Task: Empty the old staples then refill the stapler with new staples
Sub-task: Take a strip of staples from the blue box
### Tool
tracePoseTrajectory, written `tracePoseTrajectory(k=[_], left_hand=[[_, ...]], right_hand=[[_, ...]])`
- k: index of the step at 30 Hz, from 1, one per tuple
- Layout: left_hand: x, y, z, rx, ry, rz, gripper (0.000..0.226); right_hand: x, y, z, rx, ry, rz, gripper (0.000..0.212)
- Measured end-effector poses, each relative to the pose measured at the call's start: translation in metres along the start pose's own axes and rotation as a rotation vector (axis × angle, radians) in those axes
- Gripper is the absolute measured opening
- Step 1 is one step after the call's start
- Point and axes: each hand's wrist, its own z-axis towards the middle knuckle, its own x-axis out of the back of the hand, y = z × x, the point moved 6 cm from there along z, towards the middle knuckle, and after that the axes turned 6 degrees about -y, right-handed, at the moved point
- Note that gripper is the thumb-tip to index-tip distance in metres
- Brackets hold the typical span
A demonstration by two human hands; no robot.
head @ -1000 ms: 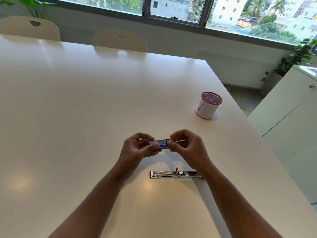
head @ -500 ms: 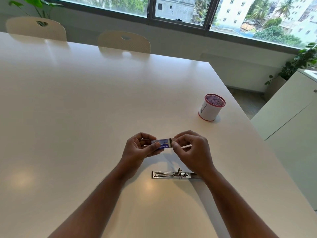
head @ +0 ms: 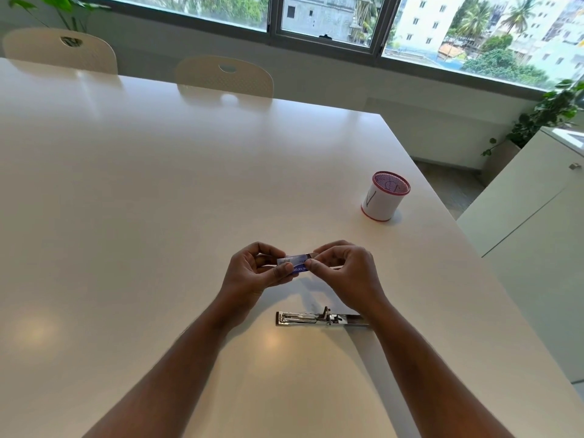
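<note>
We see the left hand gripping a small blue staple box above the white table, the right hand pinching its end. The opened stapler lies flat just below them.

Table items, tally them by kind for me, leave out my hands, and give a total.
Staple box, held above the table by the left hand and right hand: 1
Stapler, lying opened out flat: 1
Mesh cup: 1
Total: 3
</note>
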Motion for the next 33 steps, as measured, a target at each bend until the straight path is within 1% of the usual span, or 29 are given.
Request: tracePoseTrajectory(k=[3,5,10,14,20,24,29,33], left_hand=[[-0.001,0.000,0.000,0.001,-0.007,-0.001,0.031],[-0.001,0.001,0.000,0.001,-0.009,0.001,0.031],[-0.001,0.001,0.000,0.004,-0.010,0.012,0.032],[-0.001,0.001,-0.001,0.002,-0.012,0.031,0.033],[-0.002,0.003,-0.001,0.000,-0.002,0.021,0.035],[-0.001,0.002,-0.001,-0.003,0.007,0.014,0.033],[0.000,0.001,0.000,0.000,0.008,-0.022,0.030],[0.000,-0.001,0.001,0.021,0.024,-0.057,0.025]], right_hand=[[0.000,0.005,0.000,-0.038,0.020,0.036,0.012],[0.002,0.005,0.000,-0.045,0.046,0.012,0.012],[0.002,-0.007,-0.005,0.009,0.043,-0.138,0.008],[-0.002,-0.016,-0.007,0.047,0.080,-0.304,0.013],[-0.007,-0.022,0.000,0.073,0.056,-0.405,0.014],[-0.009,-0.021,-0.002,0.104,0.037,-0.437,0.013],[-0.004,-0.016,-0.009,0.146,0.113,-0.497,0.010],[-0.001,-0.018,-0.014,0.223,0.169,-0.496,0.007]])
